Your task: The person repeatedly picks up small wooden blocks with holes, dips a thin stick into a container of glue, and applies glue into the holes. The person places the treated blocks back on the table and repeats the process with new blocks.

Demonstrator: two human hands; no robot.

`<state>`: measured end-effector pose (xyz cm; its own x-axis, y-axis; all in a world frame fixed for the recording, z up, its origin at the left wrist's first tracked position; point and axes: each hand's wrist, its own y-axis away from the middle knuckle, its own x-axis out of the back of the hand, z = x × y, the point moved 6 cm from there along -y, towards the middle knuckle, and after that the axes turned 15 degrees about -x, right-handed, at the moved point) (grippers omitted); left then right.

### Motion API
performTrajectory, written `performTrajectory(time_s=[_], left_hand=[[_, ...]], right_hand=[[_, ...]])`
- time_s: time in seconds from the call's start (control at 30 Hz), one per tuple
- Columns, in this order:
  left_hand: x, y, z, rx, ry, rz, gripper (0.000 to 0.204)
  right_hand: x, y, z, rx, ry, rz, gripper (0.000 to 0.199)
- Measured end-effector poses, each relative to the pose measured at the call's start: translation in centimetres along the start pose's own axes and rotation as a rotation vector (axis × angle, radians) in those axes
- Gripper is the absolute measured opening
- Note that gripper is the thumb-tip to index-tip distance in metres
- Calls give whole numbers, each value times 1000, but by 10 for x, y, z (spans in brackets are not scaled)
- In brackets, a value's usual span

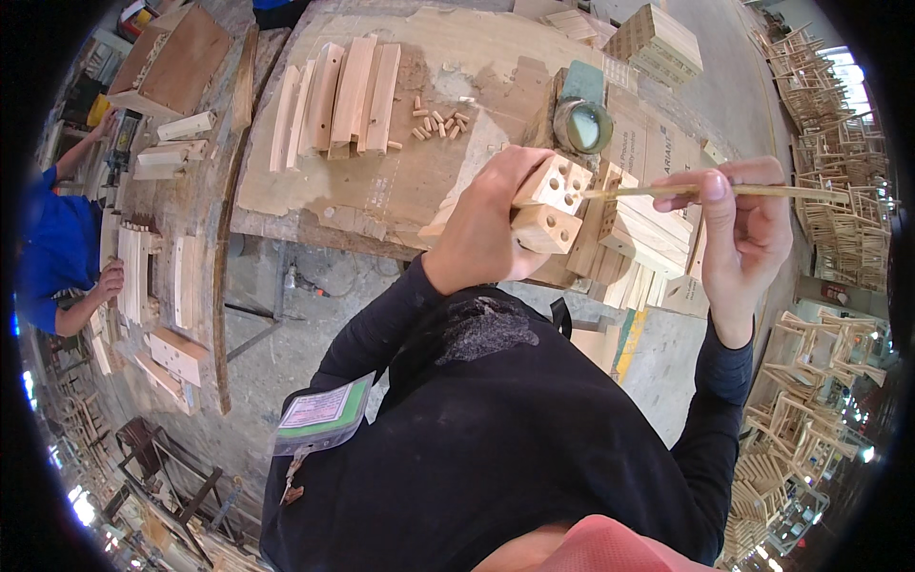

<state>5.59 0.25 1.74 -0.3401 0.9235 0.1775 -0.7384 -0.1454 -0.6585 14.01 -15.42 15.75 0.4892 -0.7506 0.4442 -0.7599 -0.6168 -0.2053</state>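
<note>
The left hand (481,224) grips two wooden blocks (551,205), end holes facing out, just right of picture centre above the tabletop (381,191). The right hand (748,229), at three o'clock, pinches a thin wooden stick (658,191) whose tip seems to touch an upper-block hole. Loose dowels (438,124) lie at twelve o'clock, beside a round glue pot (583,124).

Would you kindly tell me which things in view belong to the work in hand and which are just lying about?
In hand:
- left hand holding two drilled wooden blocks
- right hand holding a thin stick, tip at a block's hole
- open pot beside them, probably glue

Lying about:
- loose dowel pegs
- long wooden slats
- stacked chair frames
</note>
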Motion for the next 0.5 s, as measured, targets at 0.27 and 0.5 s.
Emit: performTrajectory(time_s=[0.27,0.5], left_hand=[[-2,-4,2,26,8,-10,69],[-4,-6,5,12,-35,-34,68]], right_hand=[[-19,-8,9,4,-37,-27,9],[-20,-12,9,22,11,-39,11]])
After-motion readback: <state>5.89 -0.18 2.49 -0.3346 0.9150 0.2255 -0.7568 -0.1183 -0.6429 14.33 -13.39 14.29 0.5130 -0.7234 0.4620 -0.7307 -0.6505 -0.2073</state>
